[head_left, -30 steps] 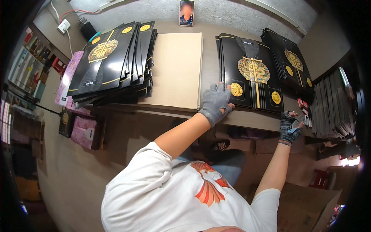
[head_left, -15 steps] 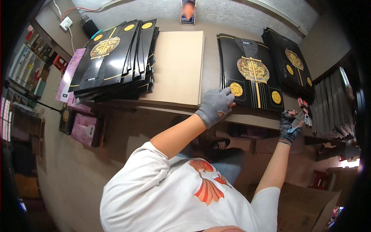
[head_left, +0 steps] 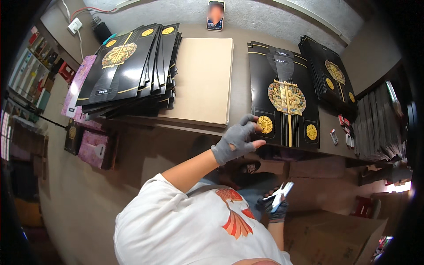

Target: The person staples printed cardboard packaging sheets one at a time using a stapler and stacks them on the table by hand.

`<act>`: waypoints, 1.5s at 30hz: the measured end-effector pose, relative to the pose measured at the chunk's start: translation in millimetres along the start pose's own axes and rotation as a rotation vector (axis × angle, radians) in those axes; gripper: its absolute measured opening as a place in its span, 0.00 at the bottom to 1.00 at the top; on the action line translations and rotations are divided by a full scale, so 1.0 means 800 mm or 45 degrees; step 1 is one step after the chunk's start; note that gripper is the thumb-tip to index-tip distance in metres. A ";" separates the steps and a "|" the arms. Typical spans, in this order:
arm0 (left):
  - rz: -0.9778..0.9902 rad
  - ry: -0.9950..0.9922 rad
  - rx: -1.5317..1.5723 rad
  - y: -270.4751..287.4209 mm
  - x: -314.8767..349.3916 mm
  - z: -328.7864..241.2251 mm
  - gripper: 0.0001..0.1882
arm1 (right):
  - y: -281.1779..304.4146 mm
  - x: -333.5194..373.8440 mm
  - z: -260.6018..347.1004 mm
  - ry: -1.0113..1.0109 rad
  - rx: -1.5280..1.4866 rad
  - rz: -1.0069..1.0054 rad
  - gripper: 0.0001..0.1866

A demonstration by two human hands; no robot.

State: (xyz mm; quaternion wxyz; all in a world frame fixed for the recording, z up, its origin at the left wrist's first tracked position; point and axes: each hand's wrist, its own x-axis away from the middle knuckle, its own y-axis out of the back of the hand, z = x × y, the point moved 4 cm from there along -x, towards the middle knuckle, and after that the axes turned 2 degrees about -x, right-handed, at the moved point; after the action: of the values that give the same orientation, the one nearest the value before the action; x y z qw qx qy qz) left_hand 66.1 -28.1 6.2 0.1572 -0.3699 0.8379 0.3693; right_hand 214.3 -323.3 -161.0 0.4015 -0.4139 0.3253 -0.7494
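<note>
A flat black printed piece [head_left: 284, 128] with gold medallions and a round dragon pattern lies before me, its near end at the table edge. Another like it shows beneath at the far end. My left hand [head_left: 236, 140], in a grey fingerless glove, is at its near left corner. The fingers reach over the corner medallion, and the thumb is spread apart from them. Lower down, off the table and near my lap, my right hand [head_left: 274, 208], in a dark glove, is closed around a pale blue and white plier-like hand tool [head_left: 282, 196]. Its fingers are partly hidden.
A beige board stack [head_left: 201, 84] lies left of the black piece, beside a fanned black pile [head_left: 119, 66]. More black pieces [head_left: 329, 70] stand at right, near a dark upright stack [head_left: 380, 126] and small red-white boxes [head_left: 346, 123]. A phone [head_left: 215, 17] leans on the wall.
The top black piece has slid toward me, and my left hand has come nearer with it. My right hand has moved from the table's right side down toward my lap, carrying the tool.
</note>
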 end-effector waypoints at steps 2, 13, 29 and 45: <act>-0.159 0.371 0.133 0.003 0.000 0.005 0.20 | 0.038 0.006 -0.039 0.116 -0.274 -0.269 0.21; 0.083 0.856 0.685 0.006 -0.005 0.037 0.31 | 0.084 -0.023 -0.039 -0.133 -0.341 -0.243 0.24; 0.219 0.958 0.694 0.002 -0.009 0.036 0.29 | 0.078 -0.025 -0.038 -0.119 -0.313 -0.319 0.25; 0.390 0.972 0.787 0.006 -0.013 0.025 0.24 | 0.077 -0.026 -0.038 -0.163 -0.320 -0.290 0.25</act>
State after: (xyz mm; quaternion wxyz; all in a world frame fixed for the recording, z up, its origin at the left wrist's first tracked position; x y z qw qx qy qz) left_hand 69.1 -5.9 0.5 -0.1138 -0.2874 0.9503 -0.0383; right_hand 215.1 -329.2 -232.0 0.2791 -0.5420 0.3412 -0.7155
